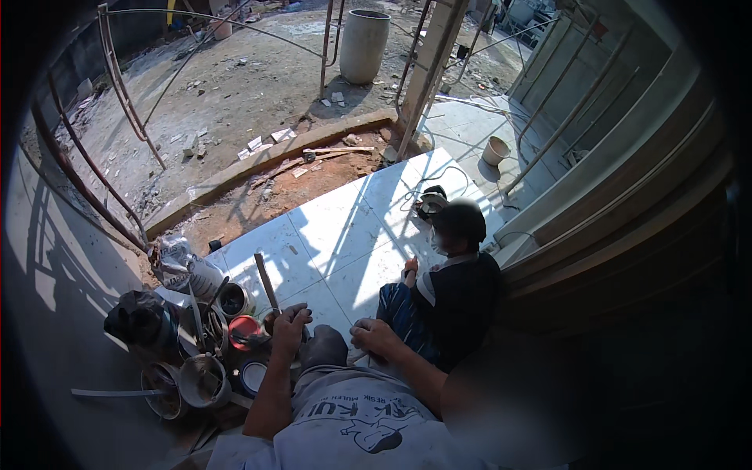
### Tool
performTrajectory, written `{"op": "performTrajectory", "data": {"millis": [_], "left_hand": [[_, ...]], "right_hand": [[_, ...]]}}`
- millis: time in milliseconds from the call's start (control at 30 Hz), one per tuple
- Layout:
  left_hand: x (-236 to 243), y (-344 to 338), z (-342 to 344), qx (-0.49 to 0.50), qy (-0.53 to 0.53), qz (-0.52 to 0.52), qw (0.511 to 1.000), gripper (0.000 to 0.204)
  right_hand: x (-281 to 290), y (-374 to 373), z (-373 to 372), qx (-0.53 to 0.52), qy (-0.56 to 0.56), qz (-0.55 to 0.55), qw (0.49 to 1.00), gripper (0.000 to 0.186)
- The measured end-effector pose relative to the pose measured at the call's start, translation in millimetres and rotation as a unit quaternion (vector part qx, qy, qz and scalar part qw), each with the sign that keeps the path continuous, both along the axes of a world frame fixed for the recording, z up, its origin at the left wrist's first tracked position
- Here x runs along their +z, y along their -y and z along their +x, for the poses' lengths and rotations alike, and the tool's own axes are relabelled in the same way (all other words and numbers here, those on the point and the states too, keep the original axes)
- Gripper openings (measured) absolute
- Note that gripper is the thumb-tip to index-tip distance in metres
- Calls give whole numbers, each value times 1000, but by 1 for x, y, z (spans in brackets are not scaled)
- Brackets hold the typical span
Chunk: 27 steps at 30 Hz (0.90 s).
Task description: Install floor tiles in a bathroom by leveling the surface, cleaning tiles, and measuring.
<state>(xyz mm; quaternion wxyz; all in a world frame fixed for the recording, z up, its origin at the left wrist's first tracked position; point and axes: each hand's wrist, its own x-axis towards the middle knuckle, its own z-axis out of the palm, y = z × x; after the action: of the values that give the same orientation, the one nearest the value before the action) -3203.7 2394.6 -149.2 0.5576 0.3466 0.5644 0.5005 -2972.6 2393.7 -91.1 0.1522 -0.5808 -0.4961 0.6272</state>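
My left hand point(291, 324) is above my left thigh with its fingers curled together. Something small and dark may be at its fingertips, too small to name. Just beyond it a narrow flat strip point(265, 280) slants up from the buckets; whether the hand touches it I cannot tell. My right hand point(374, 335) is closed near my other knee, and what it holds, if anything, is hidden. To the left of my left hand are a red-rimmed container point(244, 332), a white-rimmed tub point(254, 377) and a dirty bucket point(205, 381).
A person point(462, 290) in dark clothes sits close on my right, near a circular saw point(431, 202) with a cord on the white tiles point(321, 239). Metal scaffold poles point(117, 78) stand ahead. A bag point(184, 262) leans by the left wall. Beyond are a pale bucket point(495, 151) and a drum point(365, 47).
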Motion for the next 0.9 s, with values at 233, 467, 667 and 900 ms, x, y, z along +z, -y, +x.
{"op": "performTrajectory", "data": {"millis": [233,467,667,900], "left_hand": [[-34,-149,-43,-11,-54,-65,996,32],[-35,-377,-88,-33,-61,-66,995,32],[38,-557,-126,-65,-114,-6,991,30],[21,-674,-153,-10,-112,-15,994,26]], "right_hand": [[-34,-133,-9,-83,-33,-83,993,29],[-70,-336,-64,-84,-51,-94,991,27],[-11,-521,-105,-65,-33,49,996,24],[-49,-657,-90,-124,-96,27,987,22]]}}
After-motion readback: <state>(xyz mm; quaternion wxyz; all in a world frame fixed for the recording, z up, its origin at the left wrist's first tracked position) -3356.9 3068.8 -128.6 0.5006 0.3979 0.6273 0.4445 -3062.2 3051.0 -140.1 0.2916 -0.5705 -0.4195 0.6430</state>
